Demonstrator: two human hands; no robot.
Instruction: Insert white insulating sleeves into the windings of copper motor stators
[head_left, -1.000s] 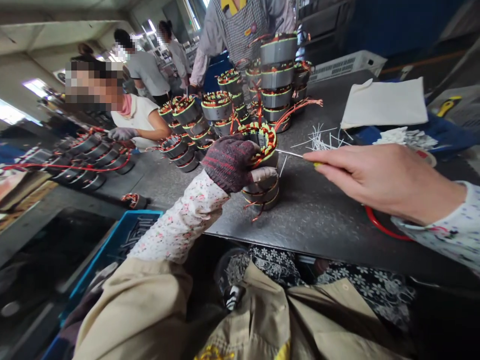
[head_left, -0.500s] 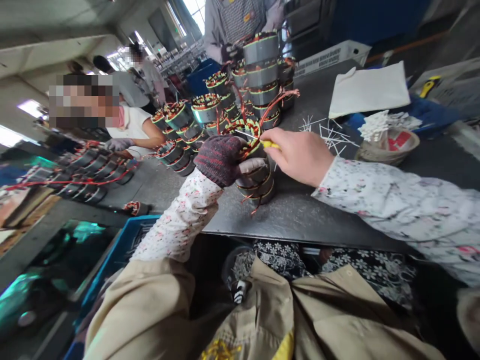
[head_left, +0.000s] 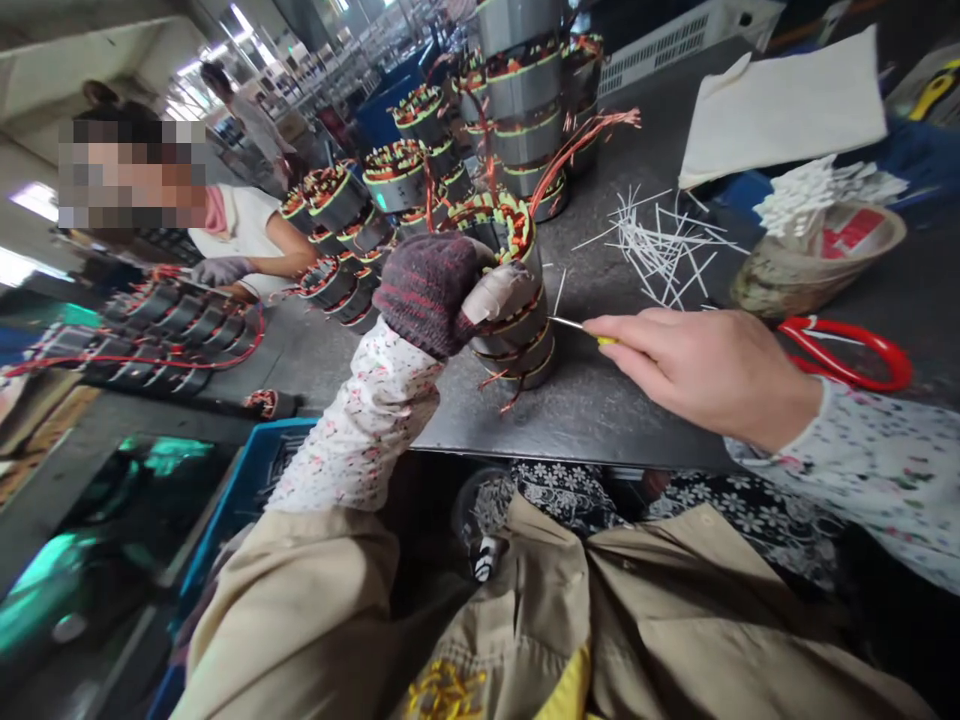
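Stators [head_left: 154,302] stand in a row at the left of the frame, near a co-worker's hand [head_left: 223,270]; stacks [head_left: 521,100] of more rise in the upper middle, their windings already in. At the centre, my gloved left hand [head_left: 433,292] has its grip around the top stator [head_left: 520,235] of a short stack [head_left: 529,345] on the table [head_left: 630,418]. I judge its winding done too: copper shows inside a pale-edged rim. My glove hides part of that rim, so I cannot tell how much is finished. Just right of it, my bare right hand [head_left: 712,368] has its grip tight around a thin tool [head_left: 570,324], tip beside the stack, below the rim. Farther right lie loose white strips [head_left: 664,245], with many more in a tub [head_left: 787,285]; by those, plenty looks left.
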